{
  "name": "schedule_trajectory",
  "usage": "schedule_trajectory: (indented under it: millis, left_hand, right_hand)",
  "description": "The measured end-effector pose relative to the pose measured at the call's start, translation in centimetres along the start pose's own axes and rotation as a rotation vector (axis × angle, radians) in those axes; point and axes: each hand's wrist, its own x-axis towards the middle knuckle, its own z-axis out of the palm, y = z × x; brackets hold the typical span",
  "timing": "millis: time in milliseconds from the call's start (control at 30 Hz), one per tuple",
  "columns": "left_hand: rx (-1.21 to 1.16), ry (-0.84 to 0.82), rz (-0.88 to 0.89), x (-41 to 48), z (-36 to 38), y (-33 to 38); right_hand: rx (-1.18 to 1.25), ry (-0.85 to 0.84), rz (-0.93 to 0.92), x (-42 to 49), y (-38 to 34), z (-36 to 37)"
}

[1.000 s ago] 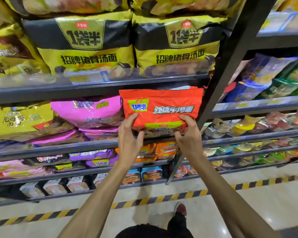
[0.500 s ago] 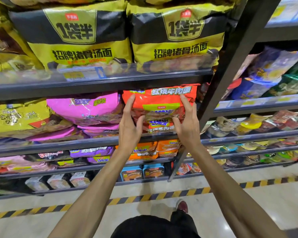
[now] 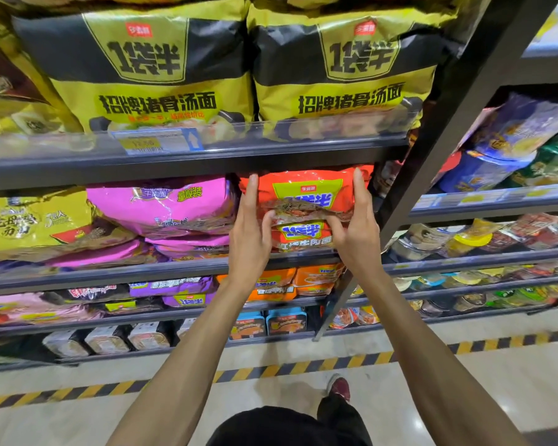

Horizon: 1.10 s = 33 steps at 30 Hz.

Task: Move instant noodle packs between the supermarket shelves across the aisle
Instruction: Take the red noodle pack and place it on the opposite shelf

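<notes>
Fingers (image 3: pixel 252 194) of the left hand (image 3: pixel 248 235) and right hand (image 3: pixel 358 239) are clasping the glossy orange-red plastic noodle pack (image 3: pixel 306 191) by its sides, nearly straight, with thumbs pinching its crinkled front seam. It is lying between them atop a matching orange-red pack (image 3: pixel 300 235) on the dark metal shelf (image 3: pixel 142 275), with pink foil packs (image 3: pixel 161 204) just left of the left fingers. Placement seems to be finishing. Next, I judge, both hands are needing to release it without dragging it out.
</notes>
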Motion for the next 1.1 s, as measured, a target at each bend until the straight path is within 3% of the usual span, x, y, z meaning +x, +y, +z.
schedule_trajectory:
  millis: [300,467,767,1100]
  left_hand:
    - [0.052,-0.108,-0.057,-0.1,-1.2,-0.2]
    - [0.056,-0.199,-0.008,-1.4,-2.3,-1.0]
    - [0.004,-0.109,0.005,-1.4,-1.8,0.3]
    - [0.031,-0.140,-0.003,-2.5,-3.3,0.3]
  right_hand:
    - [-0.127,-0.028,0.044,0.4,-0.8,-0.5]
    - [-0.057,-0.025,0.071,-2.0,-0.9,-0.8]
    - [-0.113,-0.056,0.049,-1.3,-2.1,-1.5]
    - [-0.138,-0.054,0.030,-2.2,-3.1,-2.7]
